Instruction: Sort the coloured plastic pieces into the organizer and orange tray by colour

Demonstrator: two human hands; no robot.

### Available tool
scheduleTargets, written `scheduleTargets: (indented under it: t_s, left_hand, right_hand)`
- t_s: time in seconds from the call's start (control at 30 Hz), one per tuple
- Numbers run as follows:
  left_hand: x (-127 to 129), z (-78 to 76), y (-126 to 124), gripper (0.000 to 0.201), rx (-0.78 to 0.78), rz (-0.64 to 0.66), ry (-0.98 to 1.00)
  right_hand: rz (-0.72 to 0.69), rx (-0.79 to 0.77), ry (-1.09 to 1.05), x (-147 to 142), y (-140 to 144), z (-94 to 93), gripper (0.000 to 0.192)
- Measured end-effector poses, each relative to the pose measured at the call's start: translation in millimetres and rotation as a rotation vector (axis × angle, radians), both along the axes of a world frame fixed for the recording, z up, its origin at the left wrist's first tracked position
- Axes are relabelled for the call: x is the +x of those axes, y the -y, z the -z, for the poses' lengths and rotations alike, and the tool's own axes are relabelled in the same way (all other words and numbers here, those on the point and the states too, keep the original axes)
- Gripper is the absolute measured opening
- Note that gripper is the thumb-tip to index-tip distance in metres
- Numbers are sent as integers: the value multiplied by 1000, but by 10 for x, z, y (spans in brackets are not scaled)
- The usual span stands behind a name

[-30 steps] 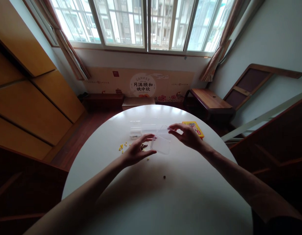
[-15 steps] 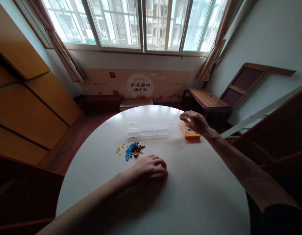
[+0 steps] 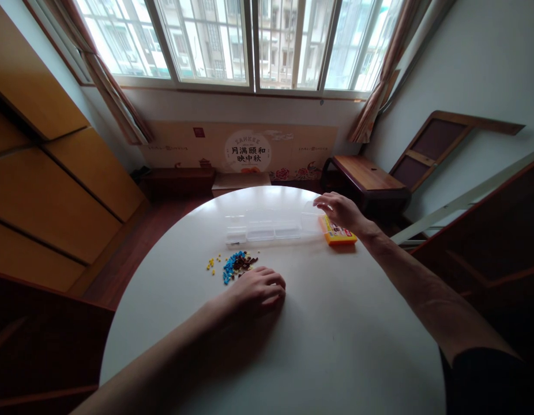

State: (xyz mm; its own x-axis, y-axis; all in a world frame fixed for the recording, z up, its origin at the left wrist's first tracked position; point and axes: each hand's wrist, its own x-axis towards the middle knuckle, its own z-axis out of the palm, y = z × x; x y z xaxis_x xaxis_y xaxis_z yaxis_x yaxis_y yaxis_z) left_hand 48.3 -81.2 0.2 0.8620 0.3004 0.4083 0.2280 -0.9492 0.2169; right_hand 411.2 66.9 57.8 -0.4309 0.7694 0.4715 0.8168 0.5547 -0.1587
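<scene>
My left hand (image 3: pixel 262 285) rests palm down on the white table (image 3: pixel 327 346), its fingers loosely bent and nothing visible in them. Just beyond it lies a heap of small brown pieces (image 3: pixel 244 262) and blue pieces (image 3: pixel 230 266), partly covered by the hand. A few yellow pieces (image 3: pixel 211 263) are scattered to the left. My right hand (image 3: pixel 339 208) pinches a clear plastic box (image 3: pixel 311 220) whose outline is faint. Under that hand sits a yellow-orange printed box (image 3: pixel 339 237). A clear compartment tray (image 3: pixel 262 231) stands to the left of it.
The round table's far edge lies just past the tray. Beyond it are a cardboard box (image 3: pixel 241 181) on the floor, a wooden bench (image 3: pixel 366 173) at right, and windows. Yellow-brown cabinets (image 3: pixel 55 196) stand at left.
My left hand has slid left and slightly away from me, closer to the small pieces. The right hand has shifted a little left and up, with the clear plastic at its fingertips.
</scene>
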Motion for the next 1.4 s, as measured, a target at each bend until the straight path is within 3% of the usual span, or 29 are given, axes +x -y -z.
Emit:
scheduleTargets:
  t_s: [0.4,0.8,1.4]
  left_hand:
    - [-85,53,-47,8,28,-37,-5]
    - [-123,-101,-11,12,29,-68,-3]
    - [-168,-116,-27,13,36,-83,-5]
  right_hand:
    - [-17,-20,47,-7,-80,48,22]
    - [-8,-25,79,-95,-168,248,20]
    - [72,-11,97,-118,-92,216,14]
